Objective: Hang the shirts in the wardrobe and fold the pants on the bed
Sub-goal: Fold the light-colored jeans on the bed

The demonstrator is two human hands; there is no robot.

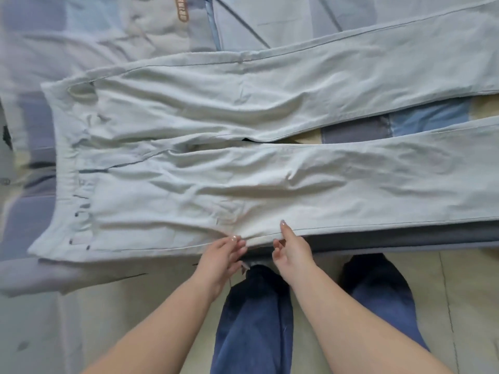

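A pair of pale blue-white pants (243,184) lies flat on the bed. Its waistband is at the left and its two legs run off to the right, slightly apart. Both hands are at the near seam of the nearer leg, by the thigh. My left hand (224,256) has its fingertips curled onto the seam edge. My right hand (291,248) lays its index finger on top of the fabric with the thumb at the edge below, pinching it.
More pale garments (270,25) lie at the back of the bed, one with a brown label (181,10). The blue patchwork bed cover (432,121) shows between the legs. A grey garment (54,275) hangs over the near left edge. My legs in blue jeans (256,319) stand on a tiled floor.
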